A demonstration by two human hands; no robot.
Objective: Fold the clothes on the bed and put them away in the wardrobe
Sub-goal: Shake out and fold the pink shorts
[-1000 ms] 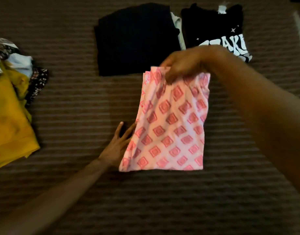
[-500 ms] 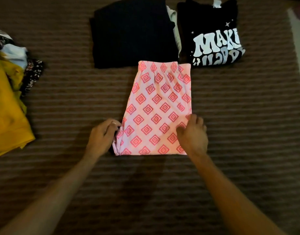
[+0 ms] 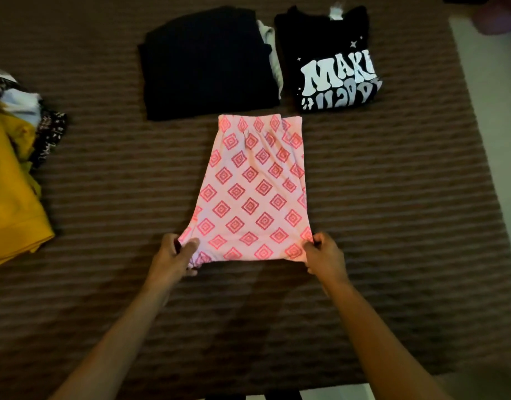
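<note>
A pink garment (image 3: 254,189) with a red diamond pattern lies folded in the middle of the brown striped bed (image 3: 392,226). My left hand (image 3: 176,256) pinches its near left corner. At the near right corner my right hand (image 3: 323,255) grips the cloth, and the near edge is lifted a little off the bed. Beyond the garment lie a folded dark garment (image 3: 208,62) and a folded black T-shirt (image 3: 329,59) with white lettering.
A heap of unfolded clothes, with a yellow garment (image 3: 8,203) on top, lies at the bed's left side. A pale cloth (image 3: 273,53) shows between the two dark folded pieces. The bed's right edge meets a light floor (image 3: 491,111).
My right hand laid the garment's far end down and came back to the near edge. Both hands now hold the near corners, and the near edge has risen slightly.
</note>
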